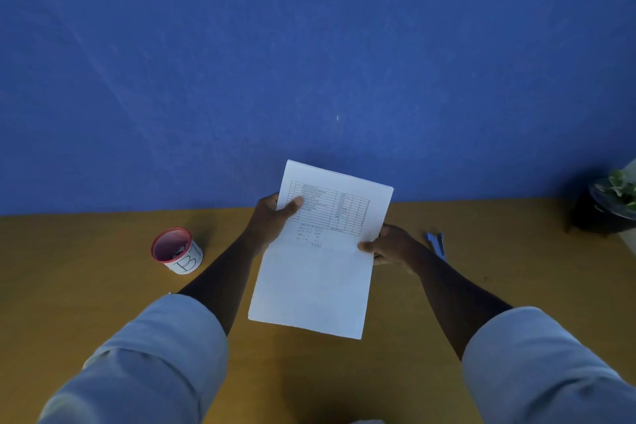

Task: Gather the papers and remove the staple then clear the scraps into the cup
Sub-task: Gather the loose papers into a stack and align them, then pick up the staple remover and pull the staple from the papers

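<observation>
The papers (320, 251) are in the middle, held up above the table (103, 286). The left hand (272, 220) is on their edge at 9 o'clock and the right hand (389, 244) at 3 o'clock. The cup (177, 250) stands on the table at 9 o'clock, well apart. The staple remover (436, 244) lies just past the right hand. A potted plant (609, 206) sits far off at 2 o'clock. The wall (309, 62) is behind, at 12 o'clock.

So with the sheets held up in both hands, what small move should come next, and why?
Probably the right hand lets go and reaches for the blue staple remover beside it on the yellow table, since the white printed papers are already gathered in the left hand.
</observation>
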Available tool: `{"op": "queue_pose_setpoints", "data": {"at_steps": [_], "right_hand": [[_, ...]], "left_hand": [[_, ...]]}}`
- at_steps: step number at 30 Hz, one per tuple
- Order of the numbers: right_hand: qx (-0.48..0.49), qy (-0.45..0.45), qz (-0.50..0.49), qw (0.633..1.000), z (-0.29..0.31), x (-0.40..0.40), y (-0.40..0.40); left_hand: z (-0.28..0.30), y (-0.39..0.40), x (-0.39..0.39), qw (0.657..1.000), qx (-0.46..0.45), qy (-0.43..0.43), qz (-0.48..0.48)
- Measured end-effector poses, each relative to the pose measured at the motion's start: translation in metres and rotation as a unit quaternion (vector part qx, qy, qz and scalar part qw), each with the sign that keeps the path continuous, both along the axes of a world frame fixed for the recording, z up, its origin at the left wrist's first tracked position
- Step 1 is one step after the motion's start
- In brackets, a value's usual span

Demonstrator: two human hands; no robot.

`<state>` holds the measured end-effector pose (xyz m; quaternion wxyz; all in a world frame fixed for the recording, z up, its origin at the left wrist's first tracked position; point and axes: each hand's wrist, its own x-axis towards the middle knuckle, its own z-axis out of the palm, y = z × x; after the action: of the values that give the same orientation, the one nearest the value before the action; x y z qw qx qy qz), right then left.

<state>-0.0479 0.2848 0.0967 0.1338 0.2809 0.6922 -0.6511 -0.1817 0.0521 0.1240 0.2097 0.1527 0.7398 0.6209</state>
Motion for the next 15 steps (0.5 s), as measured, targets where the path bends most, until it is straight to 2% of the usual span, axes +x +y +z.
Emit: {"op": "queue_pose_setpoints", "data": {"at_steps": [7, 15], "right_hand": [[-0.042, -0.051, -0.033, 0.997, -0.012, 0.003, 0.005], [0.012, -0.089, -0.145, 0.985, -0.031, 0.008, 0.024]], "left_hand": [[-0.013, 0.01, 0.0, 0.998, -0.032, 0.021, -0.042], [-0.043, 0.023, -0.001, 0.987, -0.131, 0.0, -0.09]]}}
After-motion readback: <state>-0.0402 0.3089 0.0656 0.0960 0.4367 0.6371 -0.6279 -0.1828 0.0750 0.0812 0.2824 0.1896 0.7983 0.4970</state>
